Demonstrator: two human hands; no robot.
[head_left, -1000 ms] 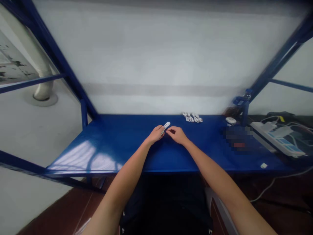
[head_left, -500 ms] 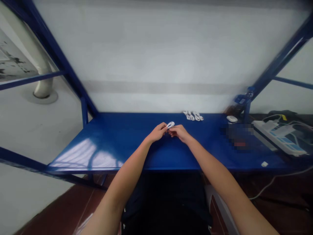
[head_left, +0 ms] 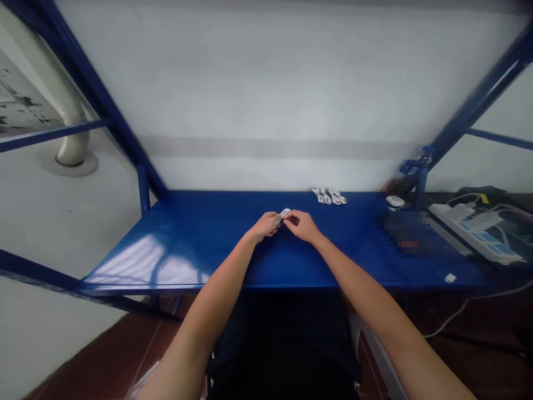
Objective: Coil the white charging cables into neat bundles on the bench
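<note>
Both my hands meet over the middle of the blue shelf (head_left: 200,244). My left hand (head_left: 264,225) and my right hand (head_left: 300,225) are closed in pinches on a small white cable loop (head_left: 285,213) held between their fingertips, just above the shelf. Only a short part of the loop shows between the fingers. A cluster of several similar small white coiled cables (head_left: 328,196) lies at the back of the shelf, to the right of my hands.
Blue rack posts (head_left: 144,191) frame the shelf on both sides. A small white round object (head_left: 395,201) sits at the right rear. A white power strip (head_left: 474,233) with cables lies far right. A small white piece (head_left: 449,278) rests near the front right edge.
The white loop stood up open between my fingertips half a second ago; now it is pressed lower and flatter between both hands. My hands stay in the same spot.
</note>
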